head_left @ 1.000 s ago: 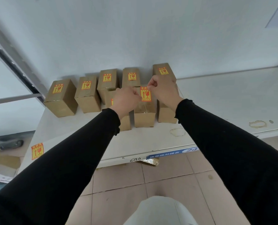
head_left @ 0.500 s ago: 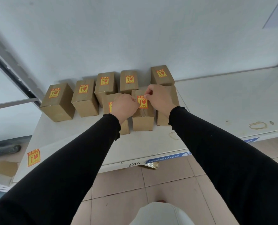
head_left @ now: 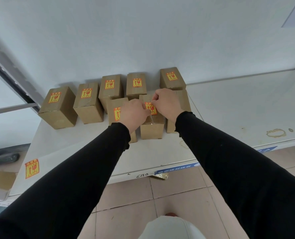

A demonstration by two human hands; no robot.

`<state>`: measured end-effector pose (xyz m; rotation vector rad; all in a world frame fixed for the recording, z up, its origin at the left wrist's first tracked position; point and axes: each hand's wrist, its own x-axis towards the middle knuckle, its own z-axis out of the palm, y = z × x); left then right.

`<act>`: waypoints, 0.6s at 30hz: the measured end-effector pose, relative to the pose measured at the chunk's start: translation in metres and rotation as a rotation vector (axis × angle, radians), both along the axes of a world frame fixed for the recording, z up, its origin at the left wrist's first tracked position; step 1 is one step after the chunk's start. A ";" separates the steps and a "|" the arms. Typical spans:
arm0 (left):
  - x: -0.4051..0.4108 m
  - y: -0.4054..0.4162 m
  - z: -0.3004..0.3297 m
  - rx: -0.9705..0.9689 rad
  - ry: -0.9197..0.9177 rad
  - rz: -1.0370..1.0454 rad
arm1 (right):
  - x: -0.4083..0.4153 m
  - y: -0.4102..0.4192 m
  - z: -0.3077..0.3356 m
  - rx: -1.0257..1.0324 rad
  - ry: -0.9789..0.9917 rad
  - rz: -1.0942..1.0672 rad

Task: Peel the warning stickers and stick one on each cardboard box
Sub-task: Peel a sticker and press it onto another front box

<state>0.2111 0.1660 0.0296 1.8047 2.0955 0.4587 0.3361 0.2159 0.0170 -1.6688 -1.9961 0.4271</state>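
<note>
Head view: a warning sticker (head_left: 151, 108) is pinched by the left hand (head_left: 133, 113) and right hand (head_left: 167, 102) atop the front middle cardboard box (head_left: 152, 129).

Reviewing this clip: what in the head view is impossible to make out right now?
- Front right box: the right hand and sleeve cover most of its top, so a sticker there cannot be confirmed.
- Sticker between both hands: whether it is pressed flat onto the middle front box is hidden by fingers.
- Front left box: its sticker is half covered by the left hand.
- Sticker text: too small.
</note>
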 end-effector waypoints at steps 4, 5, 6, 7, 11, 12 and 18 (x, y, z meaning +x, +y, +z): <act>-0.001 -0.002 0.003 -0.010 -0.006 0.001 | 0.000 0.003 0.002 -0.025 -0.020 -0.001; -0.001 -0.001 0.003 -0.016 -0.010 -0.001 | 0.000 0.004 0.003 -0.033 -0.023 -0.002; -0.001 -0.001 0.003 -0.024 -0.015 -0.003 | 0.000 0.005 0.003 -0.042 -0.025 -0.005; -0.002 0.000 0.003 -0.032 -0.020 -0.003 | 0.000 0.006 0.004 -0.051 -0.027 -0.009; -0.003 0.003 0.004 -0.056 -0.030 -0.003 | 0.001 0.009 0.007 -0.078 -0.021 -0.014; -0.003 0.004 0.005 -0.061 -0.022 -0.005 | 0.001 0.009 0.008 -0.078 -0.019 -0.012; -0.003 0.005 0.005 -0.083 -0.016 -0.006 | 0.000 0.005 0.008 -0.081 -0.022 -0.006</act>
